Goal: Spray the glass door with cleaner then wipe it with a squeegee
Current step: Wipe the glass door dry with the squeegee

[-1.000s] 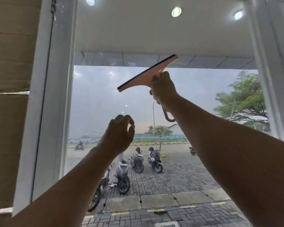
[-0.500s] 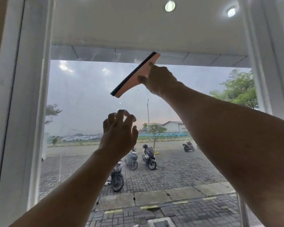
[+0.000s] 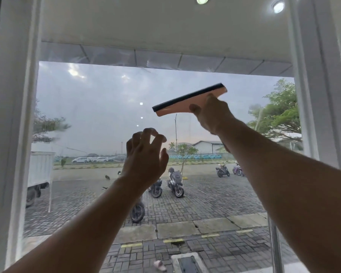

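Squeegee (image 3: 187, 103) up on the glass door (image 3: 98, 115), right of centre in the upper middle of my view.

I see its dark blade edge tilted, right end higher, with the right hand (image 3: 213, 115) wrapped round the pink body from below. The left hand (image 3: 144, 158), mid-frame, has loosely curled fingers and holds nothing; I cannot tell whether it touches the glass. Parked motorbikes (image 3: 175, 184) show beyond.

You have unobstructed glass door (image 3: 98, 107) from 9 to 12 o'clock of the squeegee (image 3: 185, 105); your left hand (image 3: 144, 160) blocks 7 o'clock, the white frame post (image 3: 319, 95) 3 o'clock.
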